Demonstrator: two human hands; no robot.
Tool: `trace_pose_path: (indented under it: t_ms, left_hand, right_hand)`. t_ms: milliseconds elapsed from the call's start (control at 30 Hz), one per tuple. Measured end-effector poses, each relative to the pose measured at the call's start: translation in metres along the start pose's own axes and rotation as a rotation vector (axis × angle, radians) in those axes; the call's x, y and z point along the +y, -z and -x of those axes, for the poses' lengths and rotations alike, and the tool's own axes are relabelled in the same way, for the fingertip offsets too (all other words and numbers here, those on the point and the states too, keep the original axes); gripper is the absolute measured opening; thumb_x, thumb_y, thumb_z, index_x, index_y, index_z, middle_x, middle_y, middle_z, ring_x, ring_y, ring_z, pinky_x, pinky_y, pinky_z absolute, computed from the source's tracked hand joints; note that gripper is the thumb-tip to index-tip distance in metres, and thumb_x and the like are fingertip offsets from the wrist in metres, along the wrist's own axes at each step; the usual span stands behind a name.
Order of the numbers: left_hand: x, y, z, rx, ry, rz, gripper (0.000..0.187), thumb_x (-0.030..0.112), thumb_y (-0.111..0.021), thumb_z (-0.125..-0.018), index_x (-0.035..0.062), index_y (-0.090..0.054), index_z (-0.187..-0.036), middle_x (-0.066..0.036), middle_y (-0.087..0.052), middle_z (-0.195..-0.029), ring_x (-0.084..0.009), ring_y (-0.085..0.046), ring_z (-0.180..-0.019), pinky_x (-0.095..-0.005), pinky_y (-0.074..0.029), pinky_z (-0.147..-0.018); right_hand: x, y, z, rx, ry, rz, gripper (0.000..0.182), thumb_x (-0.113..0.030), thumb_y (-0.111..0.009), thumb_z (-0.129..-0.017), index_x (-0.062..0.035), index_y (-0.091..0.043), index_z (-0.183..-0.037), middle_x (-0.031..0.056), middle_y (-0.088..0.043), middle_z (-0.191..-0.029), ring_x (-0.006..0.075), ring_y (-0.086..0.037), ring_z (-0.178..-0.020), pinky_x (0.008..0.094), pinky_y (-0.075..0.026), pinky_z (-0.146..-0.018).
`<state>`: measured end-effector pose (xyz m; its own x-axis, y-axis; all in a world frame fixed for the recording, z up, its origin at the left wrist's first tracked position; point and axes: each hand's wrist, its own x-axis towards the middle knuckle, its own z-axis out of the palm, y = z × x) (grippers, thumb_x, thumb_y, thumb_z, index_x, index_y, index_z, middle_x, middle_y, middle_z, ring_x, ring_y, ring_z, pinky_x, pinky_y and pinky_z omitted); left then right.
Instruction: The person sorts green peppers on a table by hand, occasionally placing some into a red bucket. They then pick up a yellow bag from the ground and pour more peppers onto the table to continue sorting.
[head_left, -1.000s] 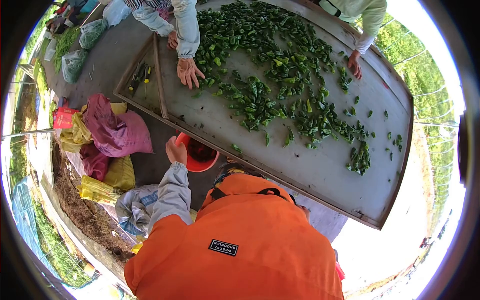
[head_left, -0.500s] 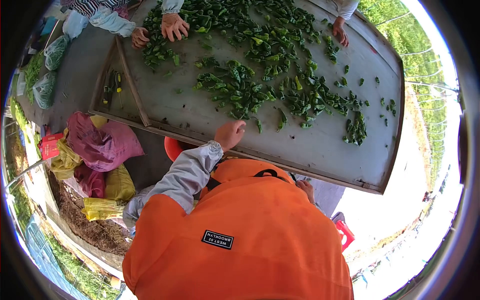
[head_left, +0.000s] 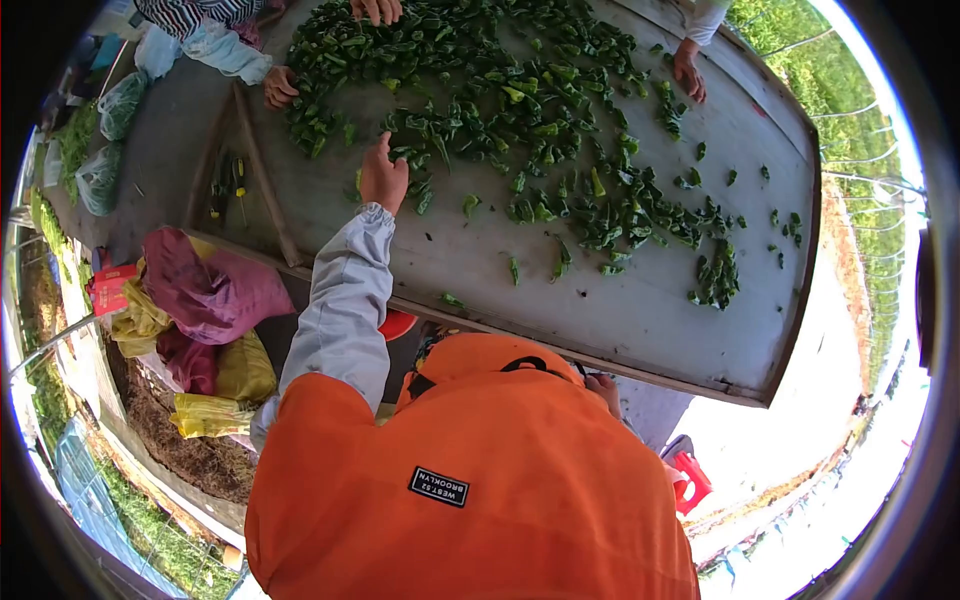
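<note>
My left hand [head_left: 383, 177] is over the grey table [head_left: 620, 325], at the near left edge of a broad spread of green peppers [head_left: 520, 95]. Its index finger points forward and nothing shows in its grasp; several peppers lie right beside the fingers. Below the table's near edge, my right hand [head_left: 605, 391] shows only in part beside the orange garment, and its fingers are mostly hidden. A few single peppers are scattered between the spread and the near edge.
Co-workers' hands rest at the peppers, at the top left [head_left: 280, 87], the top [head_left: 377, 10] and the upper right [head_left: 689, 70]. A wooden strip [head_left: 266, 178] fences off screwdrivers [head_left: 239, 180]. Pink sacks [head_left: 215, 285] and a red bucket [head_left: 397, 323] stand below the table.
My left hand has moved forward from the near edge, and peppers in front of it have shifted away. The co-worker's hand at the top has moved farther off. My right hand remains low.
</note>
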<state>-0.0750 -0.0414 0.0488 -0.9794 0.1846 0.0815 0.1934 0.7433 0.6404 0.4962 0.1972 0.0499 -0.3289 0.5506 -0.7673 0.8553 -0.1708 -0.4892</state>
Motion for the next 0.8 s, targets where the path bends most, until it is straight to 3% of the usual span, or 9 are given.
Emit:
trace_pose_path:
  t_ms: [133,200,367,467,567,600,700,733,800]
  left_hand:
    - [-0.036,0.016,0.031,0.028,0.318,0.178,0.032,0.011,-0.057,-0.075,0.0028,-0.059,-0.107,-0.014,-0.063,-0.091,-0.0245,-0.062,-0.086,-0.0347,-0.049,-0.072]
    - [-0.073,-0.013,0.067,0.022,0.405,0.289,0.021,0.013,-0.059,-0.076,0.0015,-0.063,-0.093,-0.01,-0.064,-0.074,-0.0212,-0.064,-0.069,-0.0318,-0.05,-0.062]
    - [-0.015,-0.011,0.116,-0.333,0.559,0.456,0.016,0.014,-0.059,-0.077,0.0011,-0.065,-0.084,-0.008,-0.064,-0.066,-0.0166,-0.061,-0.051,-0.0284,-0.047,-0.049]
    - [-0.017,-0.025,0.103,-0.308,0.563,0.463,0.018,0.015,-0.06,-0.076,0.0012,-0.066,-0.086,-0.009,-0.066,-0.07,-0.0198,-0.063,-0.058,-0.0299,-0.049,-0.055]
    - [-0.049,-0.048,0.079,-0.172,0.393,0.297,0.021,0.016,-0.061,-0.075,0.0021,-0.067,-0.089,-0.01,-0.067,-0.071,-0.0246,-0.064,-0.064,-0.0331,-0.051,-0.061]
    - [-0.034,-0.032,0.068,-0.215,0.426,0.238,0.031,0.016,-0.062,-0.074,0.001,-0.064,-0.101,-0.014,-0.067,-0.086,-0.0294,-0.063,-0.081,-0.0369,-0.05,-0.074]
    - [-0.015,-0.017,0.058,0.11,0.235,0.069,0.04,0.016,-0.061,-0.075,-0.0004,-0.058,-0.111,-0.017,-0.063,-0.1,-0.0307,-0.06,-0.094,-0.039,-0.047,-0.082]
    - [-0.014,-0.012,0.056,0.052,0.257,0.088,0.046,0.016,-0.061,-0.076,-0.0015,-0.053,-0.117,-0.018,-0.058,-0.111,-0.0318,-0.055,-0.103,-0.04,-0.044,-0.087]
    - [-0.006,-0.01,0.06,-0.04,0.266,0.093,0.044,0.015,-0.06,-0.076,-0.0013,-0.054,-0.116,-0.018,-0.057,-0.112,-0.0318,-0.057,-0.101,-0.0393,-0.045,-0.085]
  right_hand:
    - [-0.022,0.006,0.008,0.038,0.075,-0.09,0.026,-0.022,-0.057,-0.081,0.0027,-0.063,-0.082,0.0077,-0.063,-0.072,0.0146,-0.057,-0.065,0.0288,-0.043,-0.059]
    - [-0.019,0.018,0.004,-0.028,0.048,0.04,0.027,-0.024,-0.056,-0.081,0.0028,-0.064,-0.08,0.0078,-0.063,-0.069,0.0153,-0.057,-0.064,0.0292,-0.044,-0.059]
    - [-0.003,0.034,0.0,-0.071,-0.01,0.151,0.029,-0.024,-0.054,-0.08,0.0028,-0.063,-0.075,0.0071,-0.061,-0.065,0.0164,-0.059,-0.063,0.03,-0.045,-0.059]
    - [-0.015,0.036,0.011,-0.005,-0.027,0.146,0.026,-0.022,-0.053,-0.08,0.0019,-0.063,-0.077,0.0065,-0.062,-0.067,0.0164,-0.059,-0.061,0.0299,-0.046,-0.056]
    - [-0.051,0.035,0.019,-0.004,-0.097,0.054,0.022,-0.019,-0.053,-0.079,0.0005,-0.062,-0.076,0.0052,-0.062,-0.068,0.0147,-0.059,-0.06,0.0287,-0.046,-0.052]
    - [-0.05,0.034,0.017,-0.022,-0.091,0.027,0.02,-0.018,-0.053,-0.079,0.0,-0.061,-0.076,0.0048,-0.061,-0.068,0.014,-0.059,-0.059,0.0282,-0.046,-0.052]
    - [-0.057,0.027,0.02,-0.012,-0.12,-0.049,0.016,-0.015,-0.052,-0.079,-0.0011,-0.06,-0.075,0.0039,-0.06,-0.068,0.0126,-0.058,-0.058,0.0277,-0.046,-0.051]
    - [-0.061,0.025,0.022,0.002,-0.137,-0.074,0.015,-0.015,-0.053,-0.079,-0.0014,-0.059,-0.075,0.0037,-0.06,-0.067,0.0122,-0.058,-0.058,0.0276,-0.046,-0.051]
    - [-0.057,0.026,0.021,-0.037,-0.092,-0.025,0.015,-0.014,-0.053,-0.079,-0.0009,-0.059,-0.076,0.0043,-0.06,-0.068,0.0125,-0.058,-0.057,0.0271,-0.046,-0.051]
